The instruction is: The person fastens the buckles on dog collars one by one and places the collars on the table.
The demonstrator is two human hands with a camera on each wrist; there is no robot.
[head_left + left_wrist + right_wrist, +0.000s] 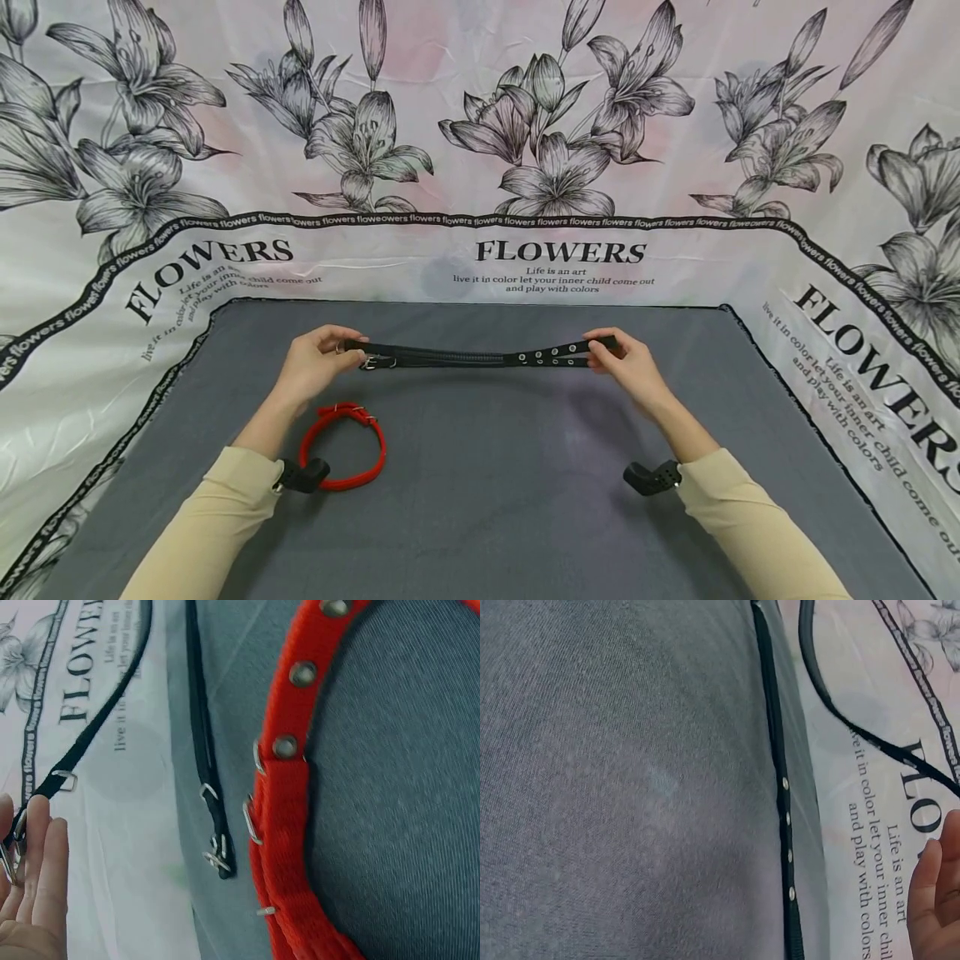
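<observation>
My left hand (pixel 315 360) pinches the buckle end of a black collar (pixel 555 352) between thumb and fingers. At the opposite end, my right hand (pixel 621 360) pinches the eyelet end, so the strap hangs between the hands with a slight sag. Below and behind it, a second black collar (pixel 199 724) lies straight on the grey cloth; its metal buckle (pixel 217 859) is at the left and its metal eyelets (pixel 788 818) at the right. In the right wrist view, only part of the right hand shows at the edge, and its grip is out of frame.
A red collar (pixel 352 483), buckled into a ring, lies on the grey cloth (pixel 480 517) beside my left forearm. Behind the cloth hangs a white flower-printed sheet (pixel 420 258). Black wrist cameras (pixel 651 478) sit at both sleeves.
</observation>
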